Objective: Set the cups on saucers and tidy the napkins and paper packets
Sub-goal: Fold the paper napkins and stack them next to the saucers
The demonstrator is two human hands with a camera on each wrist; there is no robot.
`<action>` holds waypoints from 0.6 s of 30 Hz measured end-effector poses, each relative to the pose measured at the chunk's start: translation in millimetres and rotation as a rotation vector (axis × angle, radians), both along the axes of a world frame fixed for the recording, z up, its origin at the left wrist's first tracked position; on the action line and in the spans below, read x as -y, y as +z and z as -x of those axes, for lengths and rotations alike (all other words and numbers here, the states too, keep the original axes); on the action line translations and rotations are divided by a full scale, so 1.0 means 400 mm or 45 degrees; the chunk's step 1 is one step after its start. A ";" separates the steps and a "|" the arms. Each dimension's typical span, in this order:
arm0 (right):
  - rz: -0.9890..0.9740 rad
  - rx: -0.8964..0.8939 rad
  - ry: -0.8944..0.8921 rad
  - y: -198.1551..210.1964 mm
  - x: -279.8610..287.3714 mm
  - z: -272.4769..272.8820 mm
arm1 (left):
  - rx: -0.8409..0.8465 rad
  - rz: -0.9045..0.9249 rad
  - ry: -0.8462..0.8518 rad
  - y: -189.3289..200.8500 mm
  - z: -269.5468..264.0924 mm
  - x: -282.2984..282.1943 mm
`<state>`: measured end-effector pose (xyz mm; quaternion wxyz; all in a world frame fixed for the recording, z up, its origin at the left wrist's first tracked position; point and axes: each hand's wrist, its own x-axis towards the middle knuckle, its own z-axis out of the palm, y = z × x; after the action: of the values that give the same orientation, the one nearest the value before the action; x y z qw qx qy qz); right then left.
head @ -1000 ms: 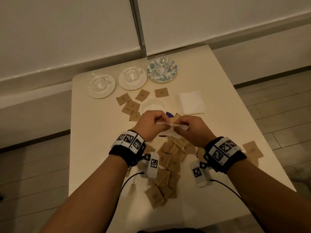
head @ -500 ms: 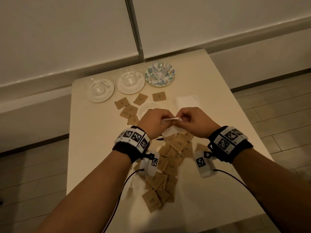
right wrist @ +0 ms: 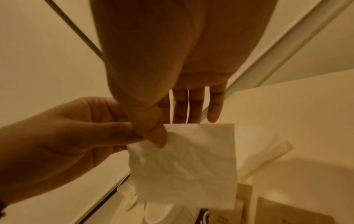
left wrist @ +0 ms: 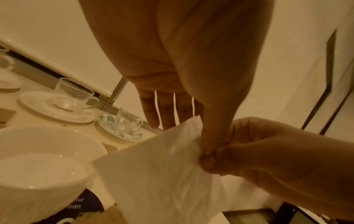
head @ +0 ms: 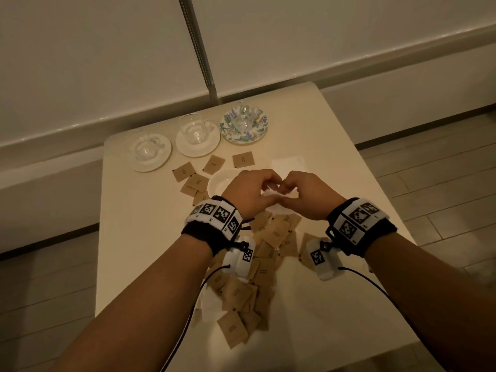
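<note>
Both hands meet over the middle of the table and pinch one white napkin (head: 274,208) at the same upper corner. My left hand (head: 264,190) holds it between thumb and forefinger, other fingers straight (left wrist: 164,115). My right hand (head: 291,190) pinches right beside it. The napkin (left wrist: 162,166) hangs down as a folded square (right wrist: 184,163). Three glass cups (head: 146,147) (head: 194,130) (head: 244,119) stand on saucers at the far edge, the right one on a floral saucer (head: 228,134). Brown paper packets (head: 273,233) lie heaped under my wrists, a few more (head: 243,160) near the saucers.
A white bowl (head: 218,183) sits just left of my hands, over a dark printed item (left wrist: 84,203). A stack of white napkins (head: 290,163) lies beyond my right hand. Another white napkin (head: 210,304) shows under the near packets. The table edge (head: 375,183) drops to the floor on the right.
My hands have come together, so the napkin once stretched between them now hangs folded from one shared corner. They also shifted a little farther from me, toward the bowl.
</note>
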<state>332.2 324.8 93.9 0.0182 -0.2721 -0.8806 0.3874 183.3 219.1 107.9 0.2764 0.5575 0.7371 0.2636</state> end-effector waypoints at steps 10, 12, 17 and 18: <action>0.168 0.011 -0.129 -0.047 -0.035 -0.056 | 0.034 0.005 0.182 -0.009 0.019 0.010; 0.149 0.026 -0.075 -0.048 -0.037 -0.056 | -0.095 0.057 0.044 -0.013 -0.002 0.006; 0.039 0.000 0.000 -0.058 -0.043 -0.054 | -0.265 0.230 -0.145 -0.020 -0.044 -0.043; 0.055 -0.044 -0.054 -0.068 -0.048 -0.060 | -0.224 0.201 -0.098 -0.025 -0.040 -0.048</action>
<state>356.3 344.1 66.9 0.0358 -0.2845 -0.8656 0.4105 199.2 238.4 98.0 0.2635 0.5827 0.7552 0.1440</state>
